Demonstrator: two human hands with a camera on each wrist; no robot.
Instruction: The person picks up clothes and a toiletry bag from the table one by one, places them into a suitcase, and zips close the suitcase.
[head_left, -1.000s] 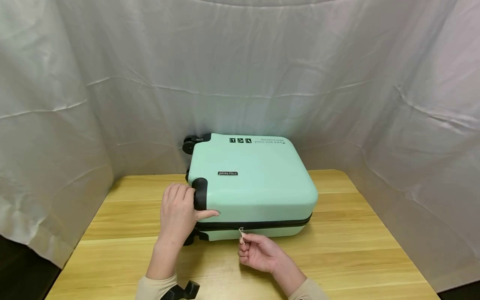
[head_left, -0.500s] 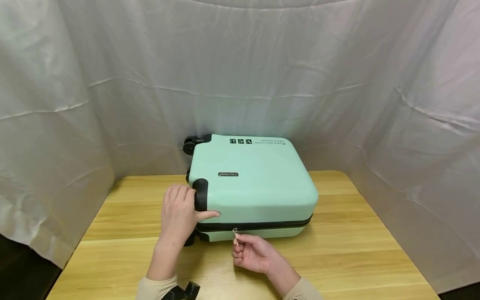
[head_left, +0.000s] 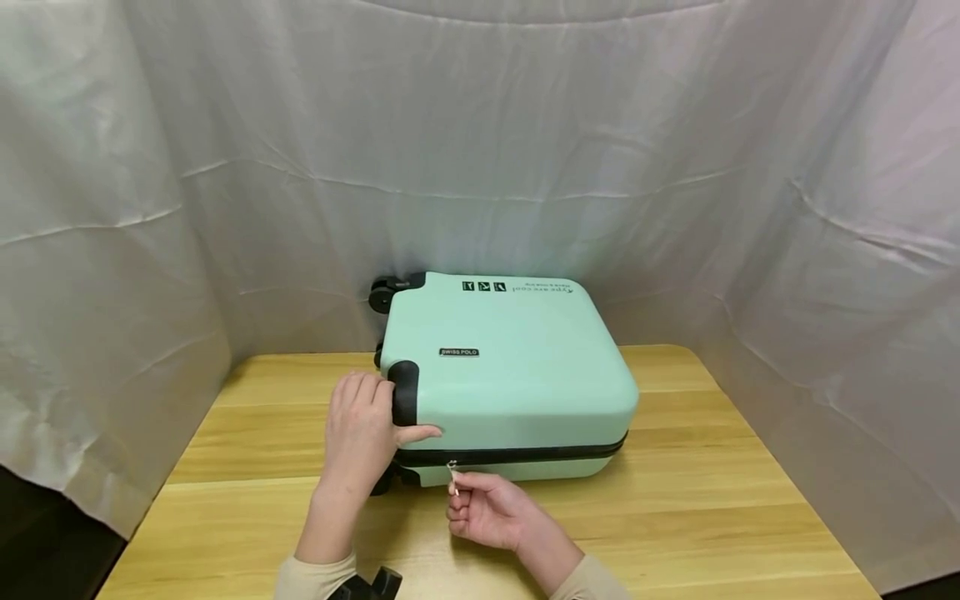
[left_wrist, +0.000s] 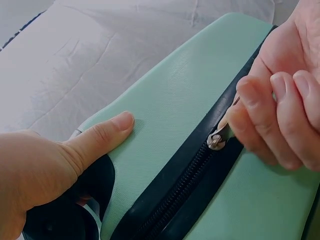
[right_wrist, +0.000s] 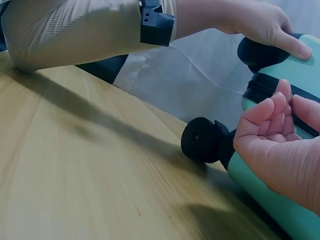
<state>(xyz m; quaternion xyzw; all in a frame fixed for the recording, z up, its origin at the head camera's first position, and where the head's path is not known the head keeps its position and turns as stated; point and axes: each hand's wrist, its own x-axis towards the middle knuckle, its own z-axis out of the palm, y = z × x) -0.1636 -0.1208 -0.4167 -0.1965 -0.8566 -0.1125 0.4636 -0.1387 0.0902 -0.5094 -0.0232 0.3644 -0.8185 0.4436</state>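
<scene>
A mint-green suitcase (head_left: 517, 375) lies flat near the middle of the head view, on a wooden tabletop (head_left: 712, 500) that fills the lower part of the frame. Just below the frame's centre, the person's right hand (head_left: 491, 512) pinches a small metal zipper pull (head_left: 453, 479) between thumb and index finger, the other fingers curled in toward the palm. The pull hangs from a slider (left_wrist: 216, 142), and a row of teeth (left_wrist: 182, 185) runs from it toward the lower left of the left wrist view. Left of centre, the left hand (head_left: 360, 425) grips the case at a black corner guard (head_left: 405, 393), thumb stretched along the green side, fingers bent over the end and partly hidden. A black wheel (head_left: 382, 300) juts out at the suitcase's far left corner. A dark nameplate (head_left: 459, 352) reads "SWISS POLO", and pale grey cloth (head_left: 480, 125) hangs across the upper frame.
</scene>
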